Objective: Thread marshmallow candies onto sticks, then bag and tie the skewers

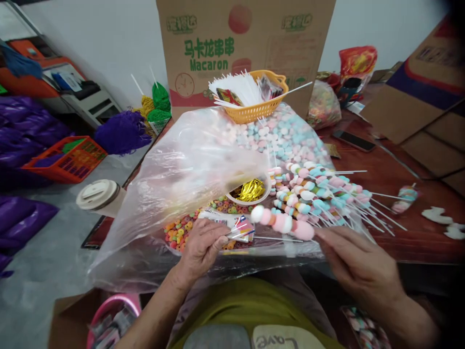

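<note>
My left hand is closed, thumb against fingers, at the edge of a small printed plastic packet with coloured marks. A marshmallow skewer in pink and white, with brownish rings between, reaches out from the fingertips of my right hand. That hand is slightly blurred and closed at the skewer's pink end. Just beyond it lies a heap of finished marshmallow skewers with white sticks. A bowl of gold twist ties and colourful ring-shaped cereal are close to my left hand.
A clear plastic sheet covers much of the table around loose marshmallows. Behind stand a yellow basket of white sticks and a large carton. A phone lies right; a lidded cup stands left.
</note>
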A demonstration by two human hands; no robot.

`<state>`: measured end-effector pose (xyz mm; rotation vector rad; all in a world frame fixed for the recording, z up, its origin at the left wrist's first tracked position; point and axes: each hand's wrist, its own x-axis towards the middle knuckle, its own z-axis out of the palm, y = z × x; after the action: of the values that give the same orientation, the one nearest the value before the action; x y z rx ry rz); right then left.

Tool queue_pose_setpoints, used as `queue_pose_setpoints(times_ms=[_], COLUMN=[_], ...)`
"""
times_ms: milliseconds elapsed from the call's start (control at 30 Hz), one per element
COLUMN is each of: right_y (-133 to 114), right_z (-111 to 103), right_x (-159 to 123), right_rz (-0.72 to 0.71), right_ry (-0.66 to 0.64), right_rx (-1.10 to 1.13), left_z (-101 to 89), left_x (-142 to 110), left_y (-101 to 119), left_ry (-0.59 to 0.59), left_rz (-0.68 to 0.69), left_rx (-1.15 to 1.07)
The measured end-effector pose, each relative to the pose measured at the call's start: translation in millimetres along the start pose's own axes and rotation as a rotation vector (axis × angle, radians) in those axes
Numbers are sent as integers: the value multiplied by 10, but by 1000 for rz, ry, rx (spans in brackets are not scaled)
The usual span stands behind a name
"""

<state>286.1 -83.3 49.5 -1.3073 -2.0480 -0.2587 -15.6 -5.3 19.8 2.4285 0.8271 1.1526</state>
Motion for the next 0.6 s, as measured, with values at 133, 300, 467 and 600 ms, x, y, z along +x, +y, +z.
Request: queue_pose_setpoints(times_ms=[133,300,467,600], right_y=[-48,4,51,47], right_z=[15,-54,-79,-98], right_x=[-54,-41,21,95], right_rz=[-147,-220,-165,-189], right_ry=[-49,-133,-214,-309], right_rx=[-61,0,48,32], left_z=[-38,-87,-89,-64], left_x=[50,123,211,293], left_y=[53,128,154,182], left_ry=[-5,-223,-342,-485], left_rz=[-4,56,31,-38], left_rx=[0,64,117,185])
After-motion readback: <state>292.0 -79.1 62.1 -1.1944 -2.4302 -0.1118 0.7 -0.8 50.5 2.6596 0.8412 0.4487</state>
